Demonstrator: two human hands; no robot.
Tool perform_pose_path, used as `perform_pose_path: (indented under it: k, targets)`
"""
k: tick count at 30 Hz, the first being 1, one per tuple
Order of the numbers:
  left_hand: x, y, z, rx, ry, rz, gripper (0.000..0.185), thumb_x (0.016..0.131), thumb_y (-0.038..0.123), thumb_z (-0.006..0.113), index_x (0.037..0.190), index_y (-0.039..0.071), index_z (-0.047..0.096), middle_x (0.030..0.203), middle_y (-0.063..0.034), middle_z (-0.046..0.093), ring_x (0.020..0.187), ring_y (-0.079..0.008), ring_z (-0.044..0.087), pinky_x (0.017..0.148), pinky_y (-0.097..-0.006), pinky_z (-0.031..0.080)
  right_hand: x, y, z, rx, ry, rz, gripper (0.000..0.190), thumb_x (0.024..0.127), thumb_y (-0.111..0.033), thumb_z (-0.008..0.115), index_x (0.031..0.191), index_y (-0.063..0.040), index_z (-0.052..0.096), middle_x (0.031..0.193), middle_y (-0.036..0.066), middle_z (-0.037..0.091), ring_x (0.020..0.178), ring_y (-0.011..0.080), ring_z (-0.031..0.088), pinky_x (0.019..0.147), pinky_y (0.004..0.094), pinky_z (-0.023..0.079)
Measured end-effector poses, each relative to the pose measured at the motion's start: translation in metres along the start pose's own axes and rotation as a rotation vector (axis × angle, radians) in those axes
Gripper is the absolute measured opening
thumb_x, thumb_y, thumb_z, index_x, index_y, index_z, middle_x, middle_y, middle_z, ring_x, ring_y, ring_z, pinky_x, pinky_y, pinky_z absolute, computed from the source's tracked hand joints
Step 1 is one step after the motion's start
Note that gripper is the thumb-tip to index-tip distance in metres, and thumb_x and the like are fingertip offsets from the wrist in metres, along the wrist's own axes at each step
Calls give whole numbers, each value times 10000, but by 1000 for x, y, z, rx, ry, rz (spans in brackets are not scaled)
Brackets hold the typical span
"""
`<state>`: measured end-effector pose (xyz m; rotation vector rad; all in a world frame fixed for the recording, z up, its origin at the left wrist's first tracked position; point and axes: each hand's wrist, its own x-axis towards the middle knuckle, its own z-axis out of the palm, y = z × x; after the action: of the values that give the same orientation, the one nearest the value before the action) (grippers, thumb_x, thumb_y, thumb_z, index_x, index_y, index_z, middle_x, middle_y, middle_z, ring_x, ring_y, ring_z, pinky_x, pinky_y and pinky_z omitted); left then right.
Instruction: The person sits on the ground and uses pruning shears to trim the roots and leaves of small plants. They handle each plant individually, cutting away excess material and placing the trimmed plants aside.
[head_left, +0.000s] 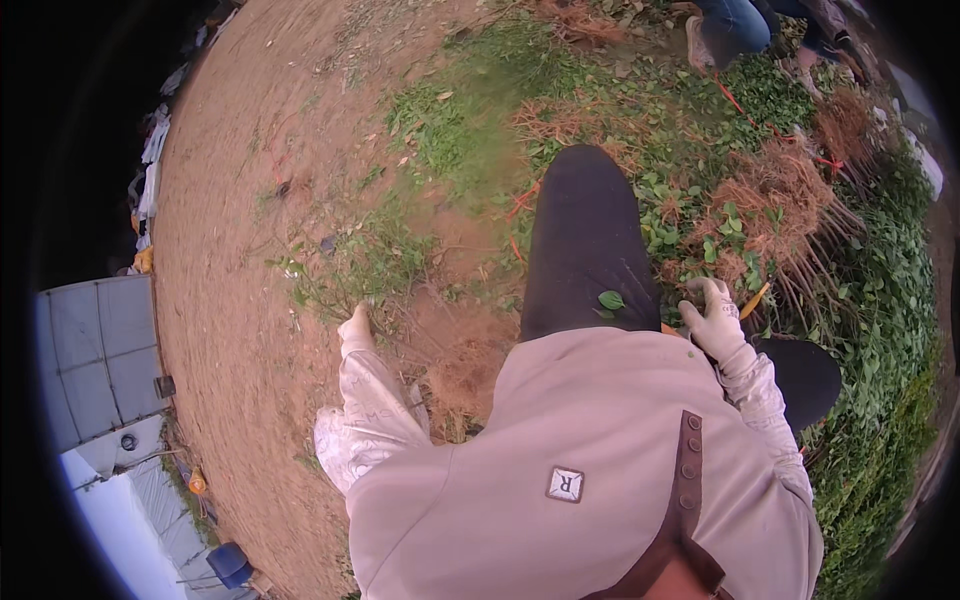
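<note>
My left hand (356, 326), in a pale glove, reaches out to the left at the stems of a leafy plant bundle (367, 259). Its fingertips are partly hidden, so its grip is unclear. Reddish roots (465, 367) lie between that arm and my body. Beside my dark-trousered thigh is my right hand (711, 311), also gloved, with thumb and forefinger curved apart. A yellow-orange strip or handle (754, 300) sticks out just beyond it; whether the hand holds this cannot be seen. A loose green leaf (611, 300) rests on my thigh.
Bundles of bare-rooted plants (787, 187) and heaped foliage (892, 322) lie at the right. Red ties (735, 101) run among them. A person in jeans (739, 30) is at the upper right. Brown soil (247, 225) extends left towards pale panels (101, 352) and a blue container (229, 565).
</note>
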<state>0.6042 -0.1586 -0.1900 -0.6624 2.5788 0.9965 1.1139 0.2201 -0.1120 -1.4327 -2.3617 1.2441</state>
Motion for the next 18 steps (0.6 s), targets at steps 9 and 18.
perform_pose_path:
  k: [9,18]
  targets:
    - [-173,186,234,111,-383,986,655,777,184,644,1307,-76,359,1229,-200,500,997,-289,560,866,-361,456,-2,27,-12,53,177,288,443,775,-306,611,1138,-70,516,1134,218,498,1008,369,543,888,415,440]
    - [-500,172,349,602,-1522,1633,329,793,171,628,1086,31,569,973,-141,618,864,-245,616,781,-341,490,59,156,-25,387,587,1005,642,745,-343,627,1269,-69,377,1272,172,471,1175,340,465,964,443,382]
